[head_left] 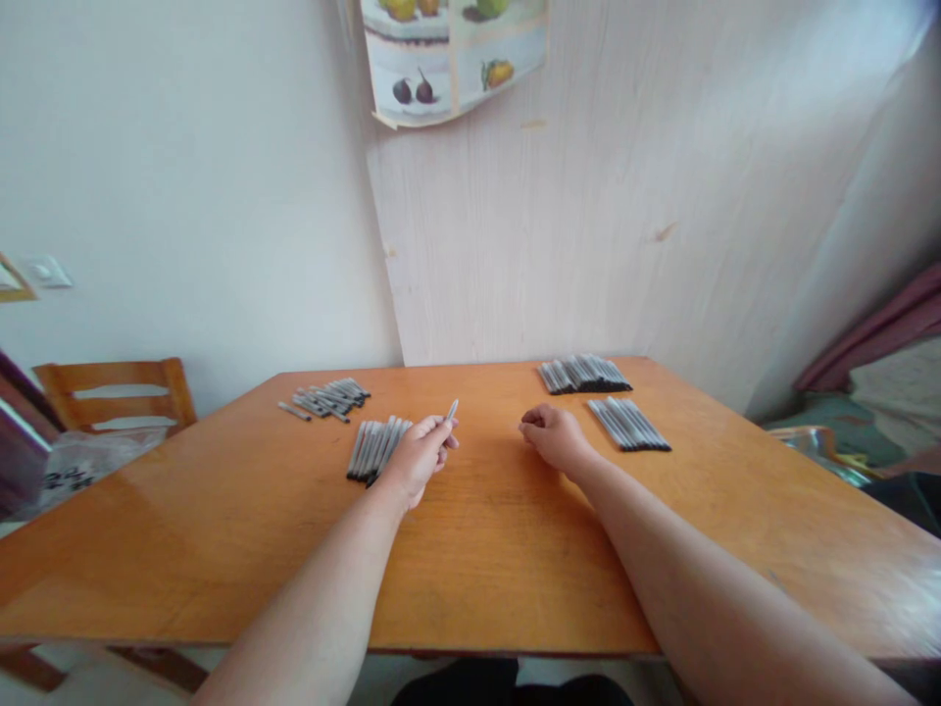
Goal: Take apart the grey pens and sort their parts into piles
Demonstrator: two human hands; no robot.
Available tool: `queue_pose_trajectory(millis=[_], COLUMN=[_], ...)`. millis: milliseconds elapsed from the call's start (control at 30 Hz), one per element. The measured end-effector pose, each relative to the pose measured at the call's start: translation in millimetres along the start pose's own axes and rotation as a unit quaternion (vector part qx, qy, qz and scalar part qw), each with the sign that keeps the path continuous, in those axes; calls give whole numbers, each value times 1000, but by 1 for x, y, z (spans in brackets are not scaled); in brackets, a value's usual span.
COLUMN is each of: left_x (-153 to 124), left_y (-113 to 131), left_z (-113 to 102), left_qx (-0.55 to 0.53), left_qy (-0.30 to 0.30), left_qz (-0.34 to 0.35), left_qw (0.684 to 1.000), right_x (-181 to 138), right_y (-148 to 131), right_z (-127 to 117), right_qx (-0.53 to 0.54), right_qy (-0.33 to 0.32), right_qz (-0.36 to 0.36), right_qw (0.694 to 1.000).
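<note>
My left hand [424,453] is closed around a pen [452,409], whose pale pointed end sticks up past the fingertips. Just left of that hand lies a row of grey-white pens [373,446] with black ends toward me, partly covered by the hand. My right hand [553,435] rests over the table with its fingers curled together; whatever may be in them is hidden. To its right, a neat row of similar pens [628,424] lies at a slant. Farther back is a thicker pile of pens [584,374], and a looser heap of pens [328,397] lies at the back left.
The wooden table [470,588] meets the wall at the back. A wooden chair [118,378] stands at the left with a clear plastic bag [95,461] holding small black pieces. A fruit poster [456,59] hangs on the wall.
</note>
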State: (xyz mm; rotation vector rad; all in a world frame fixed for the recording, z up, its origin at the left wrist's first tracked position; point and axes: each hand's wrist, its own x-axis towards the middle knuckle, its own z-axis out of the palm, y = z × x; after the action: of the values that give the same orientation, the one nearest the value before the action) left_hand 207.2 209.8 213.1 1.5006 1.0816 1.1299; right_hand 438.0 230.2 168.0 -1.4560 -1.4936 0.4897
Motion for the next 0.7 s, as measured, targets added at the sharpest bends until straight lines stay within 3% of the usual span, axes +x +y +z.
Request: queue_pose_trajectory(millis=[167, 700], left_x=[3, 4], left_y=[1, 1], left_z=[0, -2], left_qx=[-52, -126], left_qy=[38, 56], left_qz=[-13, -36], left_qw=[998, 990], right_x=[0, -2], right_y=[2, 3], right_z=[3, 1], right_qx=[-82, -218], right_qy=[1, -14], right_qz=[-41, 29], right_qw=[996, 975])
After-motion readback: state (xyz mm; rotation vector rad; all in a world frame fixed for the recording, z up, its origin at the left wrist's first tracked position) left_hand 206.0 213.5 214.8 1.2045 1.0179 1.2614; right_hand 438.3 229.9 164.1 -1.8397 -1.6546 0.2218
